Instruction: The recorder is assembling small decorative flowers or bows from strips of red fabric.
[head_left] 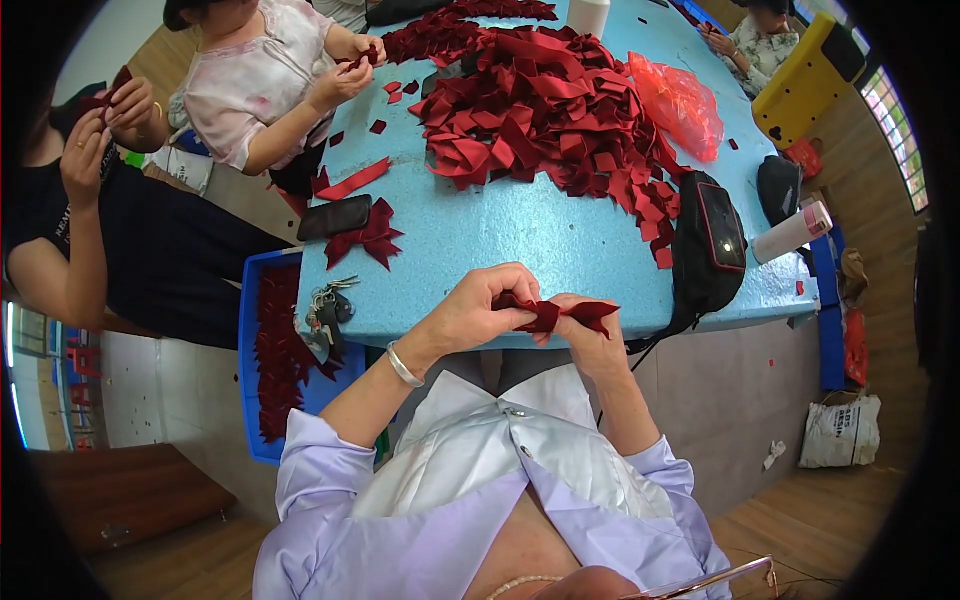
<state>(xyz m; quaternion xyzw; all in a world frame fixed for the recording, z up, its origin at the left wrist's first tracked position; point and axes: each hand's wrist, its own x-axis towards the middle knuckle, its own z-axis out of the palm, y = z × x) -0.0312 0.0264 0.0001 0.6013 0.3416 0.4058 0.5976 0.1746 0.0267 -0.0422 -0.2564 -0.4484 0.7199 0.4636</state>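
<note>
— Dark-red ribbon bow point(547, 316), up in both hands. Where exactly?
— At the near edge of the light-blue table point(410, 285), in front of a lilac-and-white top point(520, 450), loops out to left and right.
— Left hand point(487, 308)?
— Closed in a pinch, thumb against forefinger, gripping the bow just left of its knot. Silver bangle point(405, 367) on that wrist.
— Right hand point(592, 338)?
— Closed too, thumb and fingers on the bow just right of the knot. Lower fingers partly hidden; exact curl, cannot tell.
— Nearest on the left?
— Bunch of keys point(328, 312) at the table corner. Beyond, black smartphone point(335, 218) lying partly over a second bow point(376, 236); loose red ribbon strip point(357, 180) just past that.
— On the right?
— Black bag point(695, 285) with a red-edged glossy panel point(722, 228), then a pale pink bottle point(792, 233).
— Farther up?
— Big heap of cut red ribbon point(545, 105), translucent red plastic bag point(682, 108) touching its right side.
— Below, left?
— Blue crate point(249, 370) beside the table, dark-red bows point(278, 350) packed inside.
— Company?
— Co-worker in a pale blouse point(250, 90) and co-worker in dark clothes point(150, 225), both with dark-red ribbon point(370, 57) at the fingertips.
</note>
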